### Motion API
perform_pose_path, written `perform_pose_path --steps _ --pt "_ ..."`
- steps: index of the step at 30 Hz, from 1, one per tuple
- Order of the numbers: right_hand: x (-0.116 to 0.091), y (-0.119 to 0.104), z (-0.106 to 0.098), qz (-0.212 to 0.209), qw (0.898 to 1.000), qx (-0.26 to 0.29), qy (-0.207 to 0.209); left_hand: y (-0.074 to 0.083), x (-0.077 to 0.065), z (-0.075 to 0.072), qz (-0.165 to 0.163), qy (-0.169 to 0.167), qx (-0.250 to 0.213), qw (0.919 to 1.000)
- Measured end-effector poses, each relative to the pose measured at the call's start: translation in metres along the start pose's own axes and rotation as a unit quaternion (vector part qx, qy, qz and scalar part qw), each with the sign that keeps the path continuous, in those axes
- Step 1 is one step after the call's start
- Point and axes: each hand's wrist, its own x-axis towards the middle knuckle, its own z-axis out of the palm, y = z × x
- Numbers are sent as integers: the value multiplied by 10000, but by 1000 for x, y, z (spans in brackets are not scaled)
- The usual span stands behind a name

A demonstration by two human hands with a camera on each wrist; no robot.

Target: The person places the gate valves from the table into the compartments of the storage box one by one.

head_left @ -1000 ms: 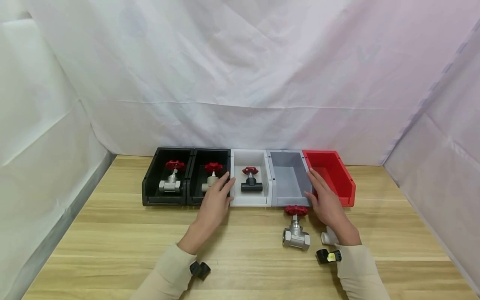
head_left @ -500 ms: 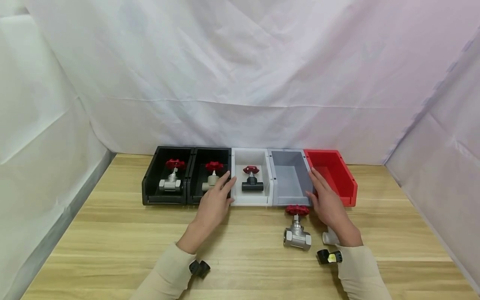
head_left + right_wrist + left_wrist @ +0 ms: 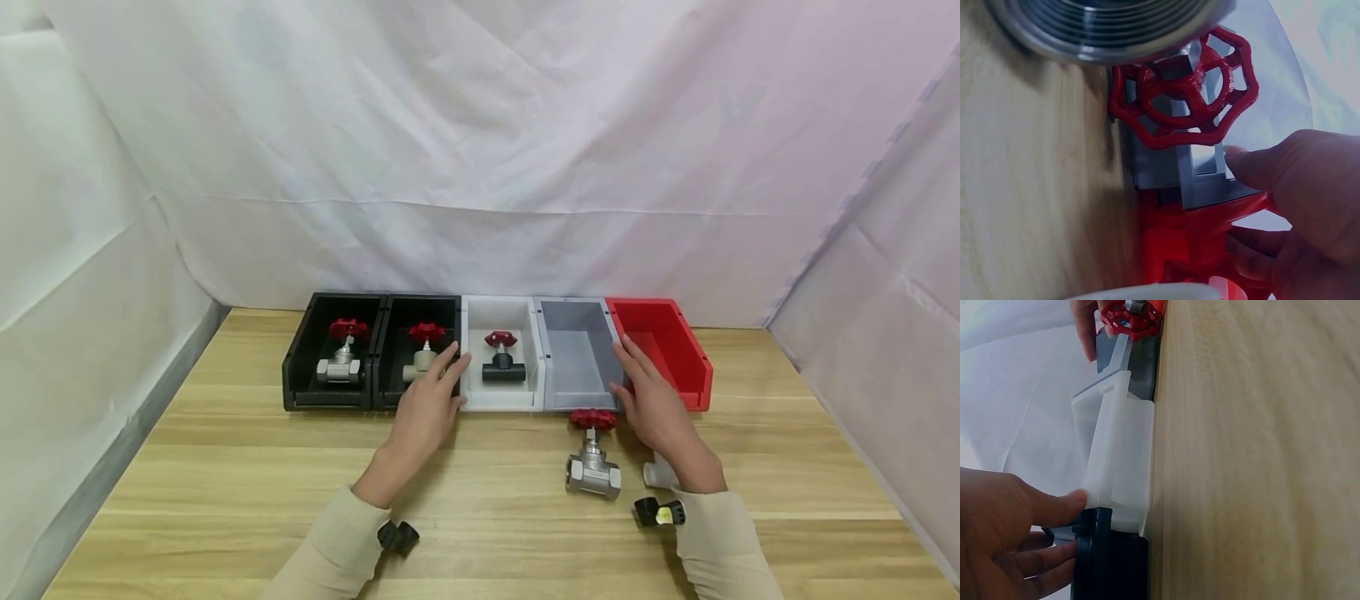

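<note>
In the head view my left hand (image 3: pixel 427 410) rests on the adjoining rims of the second black bin (image 3: pixel 398 312) and the white bin (image 3: pixel 498 310). Its fingers are extended; the thumb touches the white bin's edge in the left wrist view. My right hand (image 3: pixel 660 414) lies over the rims of the grey bin (image 3: pixel 576 321) and red bin (image 3: pixel 652 321), thumb on the grey side. Just left of it, a steel gate valve (image 3: pixel 592 471) with a red handwheel stands on the table. A white pipe fitting (image 3: pixel 658 473) is partly hidden beneath the right wrist.
Another steel valve (image 3: pixel 340 367) stands in the leftmost black bin (image 3: pixel 298 354). The second black bin holds a beige valve (image 3: pixel 422 360), and the white bin a black valve (image 3: pixel 503 367), all with red handwheels. White cloth (image 3: pixel 480 150) hangs behind the wooden table (image 3: pixel 225 492).
</note>
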Motion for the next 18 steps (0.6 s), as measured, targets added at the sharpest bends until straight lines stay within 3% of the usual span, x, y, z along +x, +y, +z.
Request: perform_pose_path --steps 18 --pt "-13 -21 -34 409 9988 272 13 2 0 0 -25 -37 24 10000"
